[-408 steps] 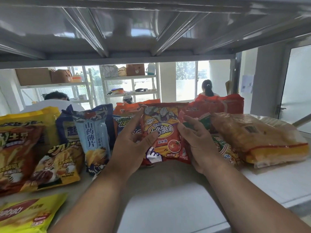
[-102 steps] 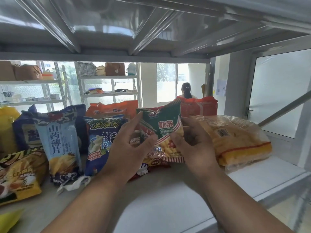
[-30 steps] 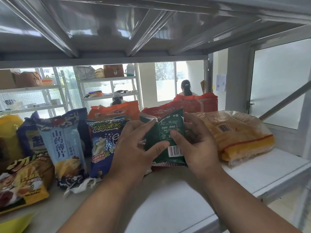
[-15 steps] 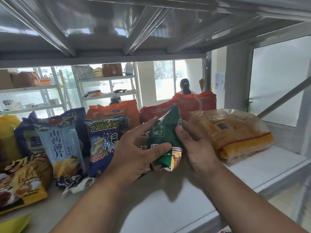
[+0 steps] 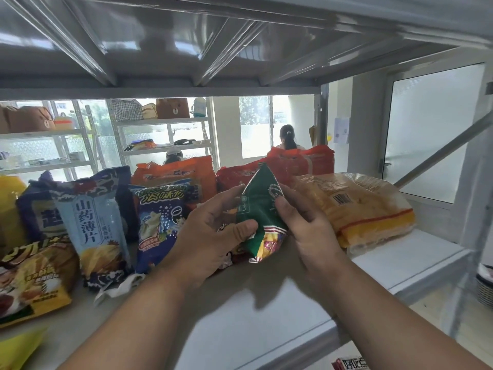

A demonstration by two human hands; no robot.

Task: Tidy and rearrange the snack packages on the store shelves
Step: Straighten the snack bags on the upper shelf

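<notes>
Green packet [image 5: 260, 206]: held upright between our two hands, just above the grey shelf [image 5: 266, 324], its sealed top corner pointing up and its yellow-and-red lower end hanging nearest the shelf surface. Our left hand [image 5: 213, 236] grips it from the left, thumb [image 5: 244, 227] pressed across the front and the fingers curled behind the packet's left edge. Our right hand [image 5: 306, 225] grips the right edge, fingers bent round it (the fingertips lie on the green face). Both hands are closed on this one packet; neither holds anything else.

Directly behind and below the packet lies a red packet, mostly hidden by our left hand. To the left stands a dark blue bag [image 5: 160, 222] with starry print, leaning back against an orange bag [image 5: 178, 174]. Further left stands a pale blue bag [image 5: 92, 225] in front of a navy bag [image 5: 37, 212], and at the far left a yellow bag [image 5: 32, 281] lies tilted on the shelf. To the right of our right hand, touching it, lies a clear bag [image 5: 365, 209] of golden snacks with a barcode facing up. Behind stand red bags [image 5: 301, 164]. Overhead runs the ribbed underside of the upper shelf [image 5: 186, 49].
</notes>
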